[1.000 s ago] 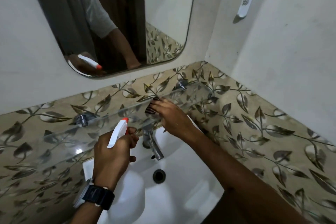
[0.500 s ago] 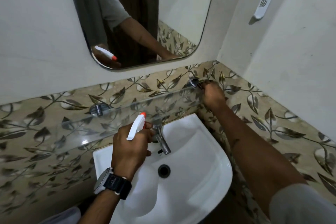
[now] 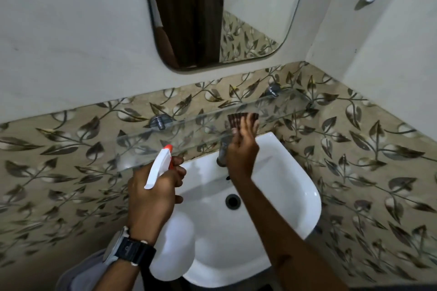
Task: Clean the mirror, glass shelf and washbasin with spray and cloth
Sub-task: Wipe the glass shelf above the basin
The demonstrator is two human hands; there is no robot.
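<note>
Since the glass shelf (image 3: 189, 134) is just a thin clear pane sitting on two little metal brackets (image 3: 159, 121) above the washbasin (image 3: 272, 184), I'd treat it as the fragile bit here: stiff, slick once it's wet, and not something to lean your weight on, so light flat strokes along the top and front edge seem like the way to go. The cloth (image 3: 241, 119), a brown striped thing, looks soft and floppy, so it'll bunch up unless you keep it pinned under flat fingers. That's pretty much what the right hand (image 3: 242, 149) is doing, fingers fairly straight and close together with the cloth fanning out past the fingertips, right at the shelf's front edge above the tap (image 3: 222, 153). It's a bit motion-blurred and the thumb is hidden, so I can't tell if it's also pinching from underneath. The left hand (image 3: 153, 194), wristwatch (image 3: 127, 250) and all, is wrapped tight round the neck of the spray bottle (image 3: 170, 243), a finger curled by the trigger, nozzle pointing up toward the left half of the shelf. The bottle is white plastic, probably light-ish and a bit slippery if spray runs down it, so the neck is the sensible place to hold it. It hangs over the near rim of the basin. The mirror (image 3: 224, 14) is up on the wall behind, well above both hands.
</note>
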